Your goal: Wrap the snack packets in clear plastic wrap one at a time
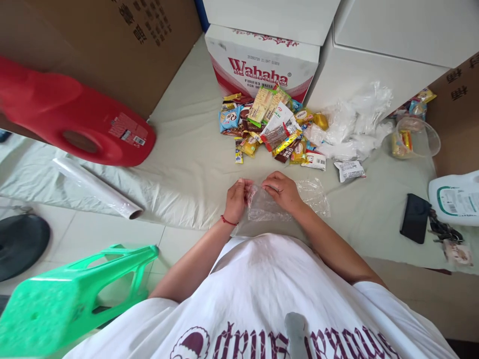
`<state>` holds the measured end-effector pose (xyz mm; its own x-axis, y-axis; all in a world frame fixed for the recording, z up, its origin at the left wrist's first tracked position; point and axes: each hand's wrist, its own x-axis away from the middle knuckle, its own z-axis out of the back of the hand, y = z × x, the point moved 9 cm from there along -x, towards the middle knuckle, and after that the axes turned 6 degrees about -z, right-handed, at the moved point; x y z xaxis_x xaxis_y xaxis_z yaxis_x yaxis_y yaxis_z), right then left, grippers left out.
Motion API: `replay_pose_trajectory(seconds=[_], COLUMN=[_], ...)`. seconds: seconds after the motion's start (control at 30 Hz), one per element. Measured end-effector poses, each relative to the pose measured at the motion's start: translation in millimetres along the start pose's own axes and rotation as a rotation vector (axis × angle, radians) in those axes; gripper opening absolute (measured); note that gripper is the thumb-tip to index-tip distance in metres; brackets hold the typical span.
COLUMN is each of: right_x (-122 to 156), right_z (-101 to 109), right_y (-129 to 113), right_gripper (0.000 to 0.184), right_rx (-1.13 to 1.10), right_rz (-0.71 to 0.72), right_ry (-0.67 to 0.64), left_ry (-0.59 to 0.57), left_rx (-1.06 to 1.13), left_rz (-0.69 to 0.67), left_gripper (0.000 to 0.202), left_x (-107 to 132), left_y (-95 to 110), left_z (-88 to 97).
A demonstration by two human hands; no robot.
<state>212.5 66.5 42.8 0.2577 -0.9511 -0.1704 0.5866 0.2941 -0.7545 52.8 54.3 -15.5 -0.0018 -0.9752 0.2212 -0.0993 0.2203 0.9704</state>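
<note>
A clear plastic bag (310,197) lies flat on the cloth-covered surface close to my body. My left hand (237,198), with a red string on its wrist, pinches the bag's left end. My right hand (283,191) has its fingers closed on the same bag a little to the right, near its upper edge. Just beyond my hands sits a heap of wrapped snacks (267,122). To the right of the heap is a pile of crumpled clear plastic bags (352,124), with a single white snack packet (350,170) in front.
A Wahaha carton (262,65) stands behind the snacks. On the left are a red jug (86,119), a plastic film roll (99,189) and a green stool (75,294). A round clear tub (426,137), a black phone (414,219), keys (445,229) and a white bottle (458,197) are at right.
</note>
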Motion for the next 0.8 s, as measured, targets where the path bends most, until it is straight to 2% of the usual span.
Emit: replay_pose_trajectory(seconds=[0.1,0.2,0.33,0.5,0.67,0.8], right_x=[1,2,7,19,29,32], right_z=[-1,-4,-3,10,21,22], right_y=[-5,-10,-17,-24,-23,-24], right_gripper=[0.018,0.020,0.024,0.027,0.026,0.027], right_rx=[0.052,0.131,0.176,0.186,0.218,0.249], right_rz=[0.059,0.109,0.140,0.157,0.130,0.166], right_ry=[-0.008,-0.004,0.030,0.103,0.109,0.110], left_ry=[-0.090,-0.145,-0.094,-0.022,-0.007,-0.153], left_rx=[0.093,0.087,0.136,0.184,0.198,0.158], left_rz=[0.142,0.143,0.166,0.183,0.188,0.225], left_gripper=[0.053,0.039,0.030,0.024,0.029,0.045], left_x=[-6,-9,-9,-13,-16,-11], left_y=[-1,6,3,-4,-2,5], left_z=[-8.1,-13.3,-9.7,-1.1,-0.8,-17.0])
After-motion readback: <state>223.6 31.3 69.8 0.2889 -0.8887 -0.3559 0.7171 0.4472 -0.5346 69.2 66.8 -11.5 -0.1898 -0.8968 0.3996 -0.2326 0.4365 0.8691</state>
